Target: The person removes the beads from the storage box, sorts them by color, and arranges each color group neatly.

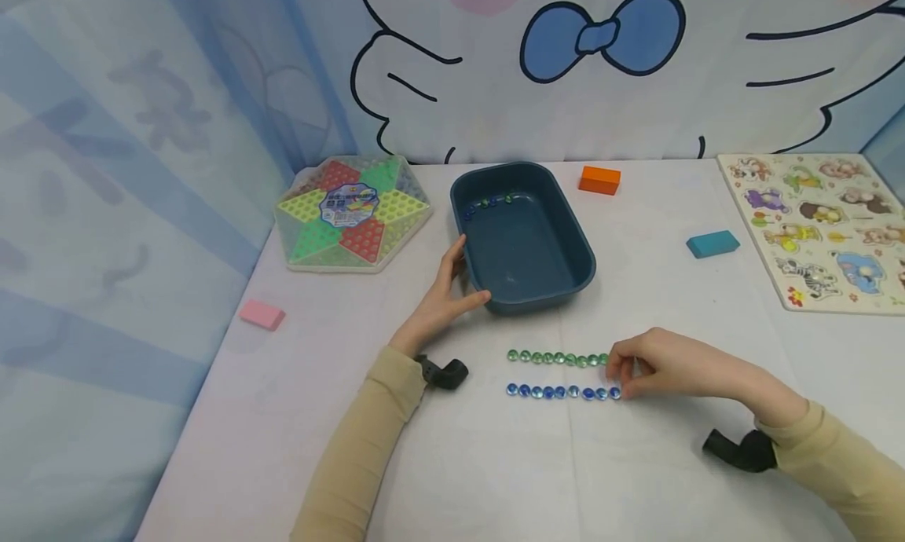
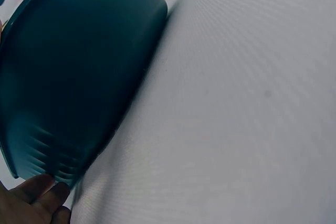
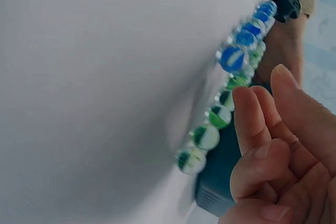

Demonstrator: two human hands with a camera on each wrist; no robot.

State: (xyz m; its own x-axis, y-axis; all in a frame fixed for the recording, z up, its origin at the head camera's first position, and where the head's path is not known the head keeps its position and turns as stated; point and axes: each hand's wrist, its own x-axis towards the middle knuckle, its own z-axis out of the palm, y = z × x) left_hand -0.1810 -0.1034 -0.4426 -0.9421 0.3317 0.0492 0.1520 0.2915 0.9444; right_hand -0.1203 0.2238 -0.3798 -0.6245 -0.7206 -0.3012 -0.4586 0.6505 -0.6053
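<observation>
Here the right hand (image 1: 661, 365), fingers curled, pinches at the right end of the blue marble row (image 1: 563, 391), just near of the green marble row (image 1: 557, 359), likely extending it, while the left hand (image 1: 445, 294) grips the blue tub (image 1: 522, 236), steadying it.

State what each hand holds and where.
Left hand grips the tub at its near-left corner rim. Right hand holds nothing visible; its fingers are at the marble rows' end.

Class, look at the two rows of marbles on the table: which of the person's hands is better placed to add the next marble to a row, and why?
Probably the right hand: its fingertips sit at the open end of the green row and blue row. The left hand holds the blue tub.
</observation>
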